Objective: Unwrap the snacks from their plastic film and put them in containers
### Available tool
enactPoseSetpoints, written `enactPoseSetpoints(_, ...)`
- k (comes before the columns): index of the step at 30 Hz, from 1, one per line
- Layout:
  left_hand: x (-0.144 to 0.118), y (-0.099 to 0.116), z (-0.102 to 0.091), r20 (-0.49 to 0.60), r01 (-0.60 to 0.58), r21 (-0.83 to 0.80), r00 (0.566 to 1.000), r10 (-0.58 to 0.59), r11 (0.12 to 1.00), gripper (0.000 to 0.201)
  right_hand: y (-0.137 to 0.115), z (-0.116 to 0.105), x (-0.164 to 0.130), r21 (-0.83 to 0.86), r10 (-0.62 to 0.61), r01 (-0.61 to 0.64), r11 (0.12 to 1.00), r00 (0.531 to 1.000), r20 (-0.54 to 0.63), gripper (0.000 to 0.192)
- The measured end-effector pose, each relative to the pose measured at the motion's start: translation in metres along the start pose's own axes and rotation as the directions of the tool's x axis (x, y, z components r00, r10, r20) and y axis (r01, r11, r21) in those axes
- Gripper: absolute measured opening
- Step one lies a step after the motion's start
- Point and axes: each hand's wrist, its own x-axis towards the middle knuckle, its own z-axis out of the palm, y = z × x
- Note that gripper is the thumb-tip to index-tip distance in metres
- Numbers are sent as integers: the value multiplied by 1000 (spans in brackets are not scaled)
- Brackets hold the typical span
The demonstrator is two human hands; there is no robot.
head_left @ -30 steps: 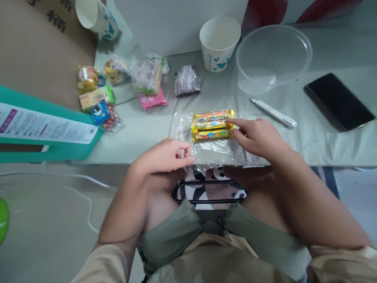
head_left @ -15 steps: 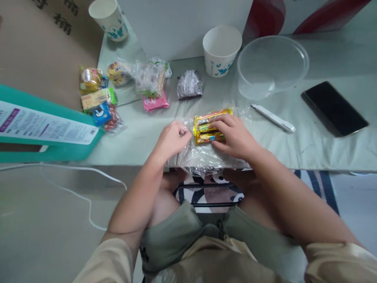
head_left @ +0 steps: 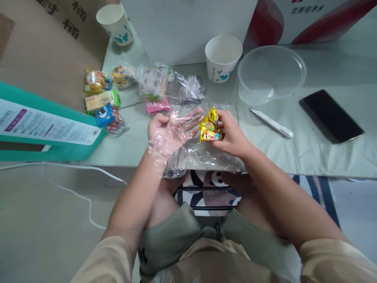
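My left hand (head_left: 166, 135) is turned palm up with its fingers stretched out, under thin clear plastic film (head_left: 203, 155) that drapes over palm and wrist and spreads along the table's front edge. My right hand (head_left: 231, 133) grips a bunch of small yellow snack packets (head_left: 209, 127), bunched upright just beyond the left fingertips. Part of the packets is hidden behind the right fingers. A dark pack in clear wrap (head_left: 191, 89) and a pink packet (head_left: 157, 105) lie behind my left hand.
Wrapped snacks (head_left: 106, 114) lie at the left beside a green carton (head_left: 59, 125). Two paper cups (head_left: 222, 63), a clear plastic tub (head_left: 271, 78), a white utility knife (head_left: 272, 122) and a black phone (head_left: 331, 116) stand or lie behind and to the right.
The yellow packets, flat on the film before, are now gathered up in my right hand. My left hand has opened and turned palm up, with film over it.
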Motion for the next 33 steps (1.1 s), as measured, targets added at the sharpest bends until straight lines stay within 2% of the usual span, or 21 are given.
enactPoseSetpoints(4, 3, -5, -6, -25, -12, -20, 1000, 12, 1000, 39, 1, 2, -1, 197, 152, -149, 969, 988, 3, 46)
enactPoseSetpoints(11, 3, -15, 15, 108, 18, -57, 994, -12, 998, 42, 0, 11, 2, 208, 262, -254, 944, 965, -9, 46)
enactPoseSetpoints(14, 3, -10, 14, 94, 7, -41, 996, -3, 999, 42, -2, 8, 4, 358, 342, -305, 882, 939, -42, 45)
enactPoseSetpoints(19, 7, -2, -3, 18, -55, -64, 998, 56, 996, 39, 0, 3, 0, 651, 412, -288, 702, 910, -41, 51)
enactPoseSetpoints(21, 8, -3, -8, -51, -82, -123, 996, 76, 989, 41, 1, -3, -3, 683, 423, -231, 693, 897, -127, 46)
enactPoseSetpoints(22, 9, -4, -9, -95, -85, -152, 993, 71, 985, 42, 0, -9, -4, 671, 425, -184, 719, 879, -215, 43)
enactPoseSetpoints(24, 11, -6, -11, -172, -72, -188, 984, 39, 980, 45, -2, -29, -2, 572, 393, -94, 815, 816, -425, 38)
enactPoseSetpoints(26, 14, -9, -12, -205, -48, -196, 979, 7, 979, 44, -6, -57, 7, 378, 298, -67, 923, 747, -594, 32)
enactPoseSetpoints(28, 16, -11, -14, -203, -36, -197, 979, -5, 980, 43, -9, -89, 24, 115, 189, -151, 982, 725, -662, 30)
enactPoseSetpoints(29, 17, -12, -14, -194, -34, -196, 981, -5, 980, 42, -9, -104, 36, -56, 124, -220, 974, 723, -680, 30)
enactPoseSetpoints(30, 17, -13, -15, -183, -32, -195, 983, -4, 980, 42, -7, -117, 48, -210, 143, -339, 917, 772, -619, 29)
enactPoseSetpoints(32, 18, -14, -17, -162, -23, -196, 987, -9, 980, 41, 1, -137, 74, -389, 301, -534, 751, 800, -519, 33)
enactPoseSetpoints(33, 18, -14, -17, -151, -13, -202, 988, -18, 979, 41, 7, -143, 85, -434, 383, -594, 677, 788, -481, 38)
